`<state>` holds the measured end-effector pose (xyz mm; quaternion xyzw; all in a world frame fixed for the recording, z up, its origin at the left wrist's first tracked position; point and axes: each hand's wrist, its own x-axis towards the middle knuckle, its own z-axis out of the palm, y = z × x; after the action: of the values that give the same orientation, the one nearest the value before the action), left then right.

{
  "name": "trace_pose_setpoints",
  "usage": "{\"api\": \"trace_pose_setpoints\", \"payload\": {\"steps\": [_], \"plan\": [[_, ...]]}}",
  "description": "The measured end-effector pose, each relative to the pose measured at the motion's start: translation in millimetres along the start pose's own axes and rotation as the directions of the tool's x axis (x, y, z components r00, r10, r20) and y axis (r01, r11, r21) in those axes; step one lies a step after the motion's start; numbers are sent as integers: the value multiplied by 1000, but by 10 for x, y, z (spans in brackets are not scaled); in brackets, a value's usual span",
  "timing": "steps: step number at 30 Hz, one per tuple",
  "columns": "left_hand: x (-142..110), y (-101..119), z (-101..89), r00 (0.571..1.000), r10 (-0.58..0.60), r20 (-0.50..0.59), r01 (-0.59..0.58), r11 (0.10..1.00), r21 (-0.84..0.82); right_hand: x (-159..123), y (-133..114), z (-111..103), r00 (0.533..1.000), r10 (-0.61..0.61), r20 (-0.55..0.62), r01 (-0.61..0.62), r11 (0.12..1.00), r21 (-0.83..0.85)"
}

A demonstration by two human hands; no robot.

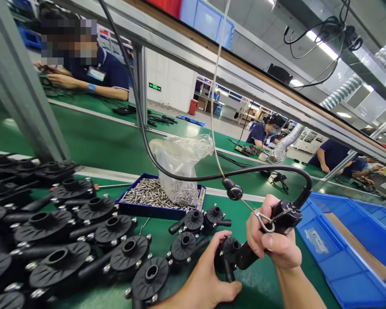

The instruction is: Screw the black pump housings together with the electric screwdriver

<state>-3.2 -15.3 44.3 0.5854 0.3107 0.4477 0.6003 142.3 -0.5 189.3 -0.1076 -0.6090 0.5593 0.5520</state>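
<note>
Head view: nearest, the left hand [206,274] bends round a black housing [229,249] on the green counter [239,211], forefinger along its far side and thumb by its spout, the fingers clamped on it as far as can be told. The right hand [282,249] has its fingers wrapped firmly round a corded driver [249,256], whose lower end slants down right beside the housing; the bit and the spot it meets are hidden. To do this well, I would stand the driver more upright, so the bit seats square, press straight down, and let the left hand take the twist while its fingertips keep clear of the bit. The held housing looks round and matt, with a short hollow tube rising from its top and the spout pointing toward the wearer; how its screws sit cannot be made out. Its neighbours, the black housings [150,278] crowded to the left, show ribbed lids and shiny screw heads round the rim. Just beyond stands a blue tray [154,210] heaped with screws [144,193], a clear plastic bag [180,165] in it; to the right sits a blue bin [337,268]. Above, a black cable [138,92] loops to the driver, best kept slack, and farther off a co-worker [114,75] sits at work.
</note>
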Motion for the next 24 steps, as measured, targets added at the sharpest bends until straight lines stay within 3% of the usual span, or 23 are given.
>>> {"api": "trace_pose_setpoints", "payload": {"steps": [10, 19, 24], "plan": [[8, -13, 42, 999, -12, -40, 11, 1000, -18, -9, 2, 29, 996, 2, -92, -8, 998, -56], [-3, -13, 3, 1000, -11, -4, 11, 1000, 7, 5, 13, 12, 997, -1, -72, -1, 1000, -21], [5, -137, -19, 1000, 15, -9, -14, 999, 32, 3, 56, 27, 994, -11, -112, 6, 999, -43]]}}
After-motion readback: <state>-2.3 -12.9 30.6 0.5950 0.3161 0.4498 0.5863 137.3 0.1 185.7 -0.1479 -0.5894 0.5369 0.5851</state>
